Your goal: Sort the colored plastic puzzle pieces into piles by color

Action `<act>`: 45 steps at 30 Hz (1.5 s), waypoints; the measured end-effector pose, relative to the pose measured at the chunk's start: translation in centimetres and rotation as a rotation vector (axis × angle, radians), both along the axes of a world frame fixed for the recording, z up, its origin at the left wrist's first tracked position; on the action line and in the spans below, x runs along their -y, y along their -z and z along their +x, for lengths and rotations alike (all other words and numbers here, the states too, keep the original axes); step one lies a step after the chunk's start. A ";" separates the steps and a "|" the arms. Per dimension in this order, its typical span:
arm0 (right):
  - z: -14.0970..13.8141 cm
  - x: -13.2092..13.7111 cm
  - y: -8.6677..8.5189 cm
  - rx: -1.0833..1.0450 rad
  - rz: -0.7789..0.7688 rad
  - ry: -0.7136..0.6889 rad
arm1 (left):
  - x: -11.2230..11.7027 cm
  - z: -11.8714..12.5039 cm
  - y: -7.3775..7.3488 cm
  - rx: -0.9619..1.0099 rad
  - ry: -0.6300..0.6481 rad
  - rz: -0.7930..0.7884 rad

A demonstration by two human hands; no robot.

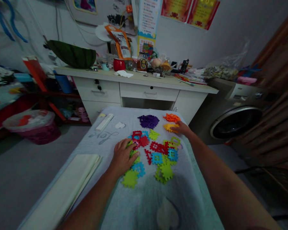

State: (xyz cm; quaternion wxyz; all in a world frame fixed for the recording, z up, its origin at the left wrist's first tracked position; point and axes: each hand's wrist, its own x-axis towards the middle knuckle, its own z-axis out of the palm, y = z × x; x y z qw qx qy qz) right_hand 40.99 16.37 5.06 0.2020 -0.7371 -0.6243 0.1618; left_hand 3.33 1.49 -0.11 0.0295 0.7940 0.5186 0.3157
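Observation:
Plastic interlocking building pieces with notched edges lie sorted and loose on a cloth-covered table. My left hand (123,155) rests over the left cluster, fingers apart, touching green pieces (130,179) and lying near red pieces (144,141) and a blue piece (139,168). At the far right, my right hand (182,128) reaches to a yellow pile (169,127); its fingertips meet the pieces, and whether they grip one is unclear. An orange pile (171,118) sits just behind, and a purple pile (148,121) to the left. More red, blue and green pieces (166,172) form a right cluster.
A white bar-shaped object (104,122) lies at the table's back left, and a folded pale cloth (62,191) along the left edge. Beyond stands a white desk (148,92) with a cut watermelon (72,55). A washing machine (232,111) is at right, a pink bin (36,132) at left.

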 end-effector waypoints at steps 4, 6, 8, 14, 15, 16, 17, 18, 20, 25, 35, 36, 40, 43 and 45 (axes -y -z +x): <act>-0.7 2.2 -0.3 0.083 -0.003 -0.155 | -0.1 0.0 0.1 -0.012 0.002 0.012; -1.0 3.5 -0.8 0.116 0.042 -0.200 | -0.1 0.0 0.1 -0.019 -0.001 0.009; -1.5 4.7 -1.5 0.115 0.111 -0.225 | -0.1 0.0 0.0 -0.025 0.003 0.003; -6.5 8.5 -3.6 -0.101 0.179 -0.477 | -0.1 0.0 -0.2 -0.003 0.014 -0.016; -7.9 9.2 -3.6 -0.153 0.168 -0.548 | -0.1 0.0 -0.2 0.004 0.015 -0.024; -9.3 9.8 -3.5 -0.195 0.154 -0.623 | -0.1 0.0 -0.3 0.013 0.015 -0.032; -10.6 10.4 -3.4 -0.230 0.143 -0.688 | -0.1 0.0 -0.3 0.023 0.014 -0.041; -11.6 10.8 -3.2 -0.273 0.119 -0.747 | -0.1 0.1 -0.3 0.033 0.014 -0.047; -12.8 10.8 -3.0 -0.340 0.097 -0.788 | -0.1 0.1 -0.4 0.050 0.012 -0.057; -10.8 6.2 -2.6 -0.135 0.205 -0.420 | 0.0 0.0 -0.5 0.046 0.017 -0.061; -10.8 2.1 -0.3 0.157 0.002 -0.210 | 1.3 1.5 -2.3 0.046 0.269 0.021; -10.8 2.5 -0.3 0.162 0.029 -0.231 | 1.4 1.6 -2.3 0.058 0.295 -0.001; -10.1 4.8 -1.6 0.076 0.115 -0.388 | 1.5 1.7 -2.4 0.166 0.250 -0.027; -9.7 7.1 -3.3 -0.101 0.037 -0.590 | 1.5 1.6 -2.5 0.294 0.118 -0.051; -10.2 8.7 -4.4 -0.186 -0.064 -0.738 | 1.6 1.5 -2.6 0.391 0.052 -0.102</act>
